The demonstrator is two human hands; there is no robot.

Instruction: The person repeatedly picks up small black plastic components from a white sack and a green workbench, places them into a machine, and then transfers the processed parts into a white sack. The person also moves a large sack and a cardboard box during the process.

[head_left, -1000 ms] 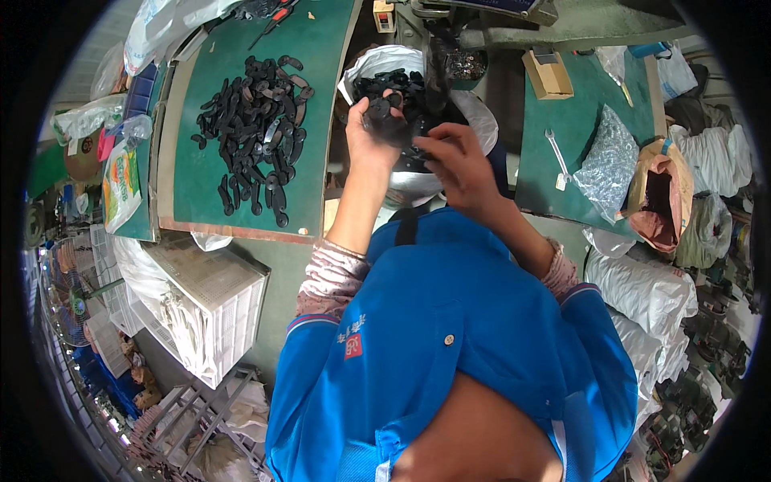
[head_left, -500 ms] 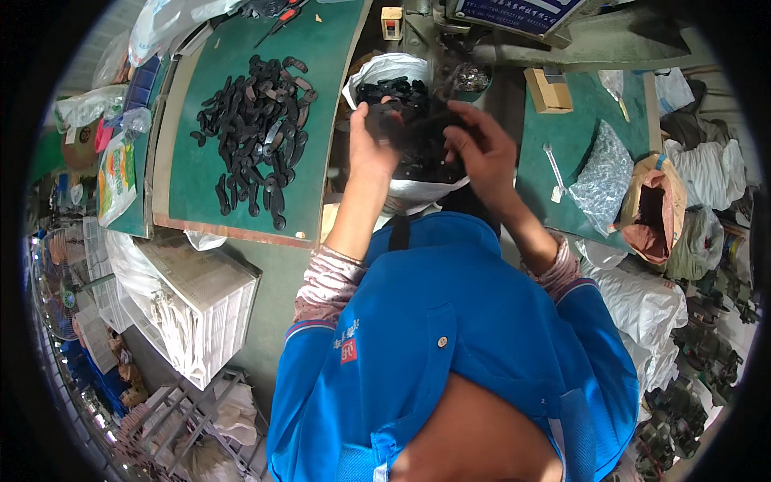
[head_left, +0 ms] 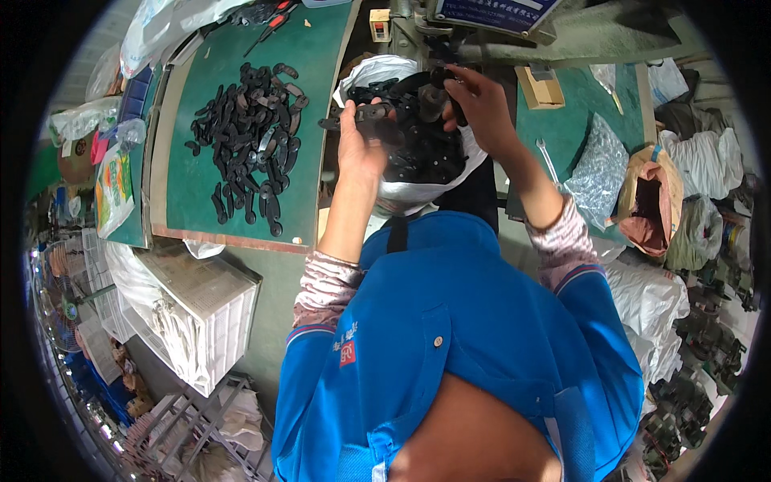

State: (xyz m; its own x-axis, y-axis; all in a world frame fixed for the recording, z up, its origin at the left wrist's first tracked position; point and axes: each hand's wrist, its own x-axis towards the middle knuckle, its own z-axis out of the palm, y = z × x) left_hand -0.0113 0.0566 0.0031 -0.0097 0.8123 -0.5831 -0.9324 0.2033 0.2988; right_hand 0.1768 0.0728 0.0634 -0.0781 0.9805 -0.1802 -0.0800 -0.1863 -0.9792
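Observation:
Over the white sack [head_left: 418,189], my left hand [head_left: 360,153] is closed around several dark curved parts [head_left: 373,120], partly blurred. My right hand [head_left: 486,108] is raised in front of the green machine, its fingers pinching a black curved part [head_left: 419,83] by one end. The sack gapes between my arms and contains many black parts [head_left: 422,153]. On the green bench to the left lies a loose pile of similar black parts [head_left: 255,132].
Scissors with red handles [head_left: 273,28] lie at the bench's far edge. To the right, a second green bench bears an open cardboard box [head_left: 540,90], a wrench [head_left: 547,159], a clear plastic bag [head_left: 596,177] and a brown sack [head_left: 652,205]. A white crate [head_left: 221,337] stands lower left.
My right hand has moved up and away from my left, toward the machine, with a black part in its fingers. My left hand has shifted slightly left, still around dark parts.

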